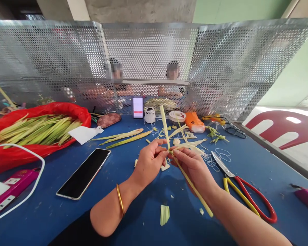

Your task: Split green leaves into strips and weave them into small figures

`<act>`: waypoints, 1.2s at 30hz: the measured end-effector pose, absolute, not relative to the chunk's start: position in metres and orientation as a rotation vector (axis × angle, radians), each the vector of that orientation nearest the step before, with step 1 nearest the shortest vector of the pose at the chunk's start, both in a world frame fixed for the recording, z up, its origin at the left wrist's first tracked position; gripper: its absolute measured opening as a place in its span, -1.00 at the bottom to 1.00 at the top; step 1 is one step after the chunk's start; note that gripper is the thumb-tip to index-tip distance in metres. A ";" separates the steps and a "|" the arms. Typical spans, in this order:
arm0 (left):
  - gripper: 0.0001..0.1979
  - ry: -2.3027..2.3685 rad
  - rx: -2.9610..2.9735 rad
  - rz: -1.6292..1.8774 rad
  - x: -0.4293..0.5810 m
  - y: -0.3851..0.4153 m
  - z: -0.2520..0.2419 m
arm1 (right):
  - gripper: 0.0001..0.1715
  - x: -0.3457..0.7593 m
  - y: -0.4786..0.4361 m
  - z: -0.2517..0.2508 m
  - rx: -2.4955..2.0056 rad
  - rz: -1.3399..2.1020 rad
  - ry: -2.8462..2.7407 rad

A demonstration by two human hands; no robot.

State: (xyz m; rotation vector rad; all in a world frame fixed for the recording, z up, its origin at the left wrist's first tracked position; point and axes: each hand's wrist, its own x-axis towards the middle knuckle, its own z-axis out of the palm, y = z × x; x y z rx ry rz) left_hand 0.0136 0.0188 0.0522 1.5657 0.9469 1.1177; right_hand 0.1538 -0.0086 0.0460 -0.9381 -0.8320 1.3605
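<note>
Over the middle of the blue table, my left hand [152, 158] and my right hand [191, 163] meet, thumbs and fingertips pinched around a pale green leaf strip [164, 126]. One end of the strip stands up above my fingers, and a long narrow length slants down past my right wrist. A small green knot or fold shows between the fingertips, too small to make out fully. Beneath and behind my hands lie leaf scraps [192, 145] and loose white thread [218, 159]. Scissors [243, 191] with red and yellow handles rest to the right of my right hand.
At the left stand a red bag [84, 114] of green leaves and a magenta power strip [14, 189]. A phone [84, 173] lies left of my hands. Further back are a thread spool [150, 115], a tape roll [177, 117] and an orange packet [194, 122]. People sit behind the perforated metal screen [151, 44].
</note>
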 end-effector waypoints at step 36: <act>-0.81 0.915 1.429 0.794 0.016 0.010 0.060 | -0.75 0.170 -0.004 0.055 -1.072 1.254 -1.183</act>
